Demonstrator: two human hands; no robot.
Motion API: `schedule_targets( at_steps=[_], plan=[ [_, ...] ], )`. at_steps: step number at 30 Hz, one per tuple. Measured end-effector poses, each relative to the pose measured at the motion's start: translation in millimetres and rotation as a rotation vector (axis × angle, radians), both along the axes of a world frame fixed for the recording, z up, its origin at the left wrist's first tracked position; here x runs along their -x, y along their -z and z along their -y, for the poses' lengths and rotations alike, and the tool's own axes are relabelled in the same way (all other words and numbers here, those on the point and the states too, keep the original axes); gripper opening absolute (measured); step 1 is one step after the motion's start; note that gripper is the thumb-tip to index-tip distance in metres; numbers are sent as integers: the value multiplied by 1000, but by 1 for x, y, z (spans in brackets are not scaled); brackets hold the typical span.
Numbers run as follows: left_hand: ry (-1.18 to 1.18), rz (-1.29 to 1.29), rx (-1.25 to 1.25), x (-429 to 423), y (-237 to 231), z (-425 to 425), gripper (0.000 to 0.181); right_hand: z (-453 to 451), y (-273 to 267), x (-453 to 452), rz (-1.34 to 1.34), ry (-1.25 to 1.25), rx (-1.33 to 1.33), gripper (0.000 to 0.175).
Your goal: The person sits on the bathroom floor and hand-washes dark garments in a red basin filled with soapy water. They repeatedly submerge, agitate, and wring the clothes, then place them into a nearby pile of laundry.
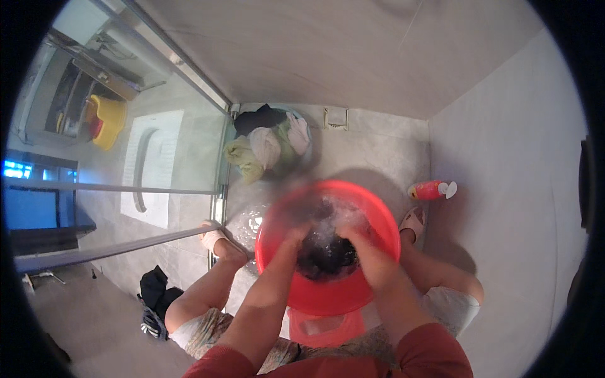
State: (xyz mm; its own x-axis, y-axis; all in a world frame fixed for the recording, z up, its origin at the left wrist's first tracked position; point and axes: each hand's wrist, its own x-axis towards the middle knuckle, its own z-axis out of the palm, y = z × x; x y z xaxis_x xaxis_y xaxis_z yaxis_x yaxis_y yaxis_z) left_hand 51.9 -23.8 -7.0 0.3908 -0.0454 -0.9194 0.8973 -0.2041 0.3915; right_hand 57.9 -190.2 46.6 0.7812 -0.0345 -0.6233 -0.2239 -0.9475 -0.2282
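Between my legs stands a round red plastic basin [331, 300] holding water and dark wet cloth [326, 257]. Both arms reach down into it. My left hand [302, 231] is at the left side of the cloth, and my right hand [349, 230] is at its right side. Splashing, bubbly water [331, 219] shows between them. Blur and water hide the fingers of both hands, so their grip on the cloth cannot be told.
A tub heaped with green, pale and black clothes [264, 146] stands beyond the basin, by the glass partition [189, 141]. A red pump bottle [427, 190] is at the right. A floor drain [335, 119] lies near the far wall. A red plastic stool [326, 330] shows below the basin.
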Motion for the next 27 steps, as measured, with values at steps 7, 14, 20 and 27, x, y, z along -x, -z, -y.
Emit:
schedule_targets(
  at_steps=[7, 14, 20, 27],
  plan=[
    [-840, -348, 599, 51, -124, 29, 90, -10, -142, 9, 268, -288, -75, 44],
    [-862, 153, 1181, 76, -79, 23, 114, -18, -218, 121, 654, -830, -434, 33],
    [-955, -73, 1216, 103, -37, 7, 78, 5, -255, 121, 323, -909, -641, 43],
    [-766, -90, 1338, 104, -122, 24, 79, 32, -124, 27, 151, 257, -1345, 45]
  ],
)
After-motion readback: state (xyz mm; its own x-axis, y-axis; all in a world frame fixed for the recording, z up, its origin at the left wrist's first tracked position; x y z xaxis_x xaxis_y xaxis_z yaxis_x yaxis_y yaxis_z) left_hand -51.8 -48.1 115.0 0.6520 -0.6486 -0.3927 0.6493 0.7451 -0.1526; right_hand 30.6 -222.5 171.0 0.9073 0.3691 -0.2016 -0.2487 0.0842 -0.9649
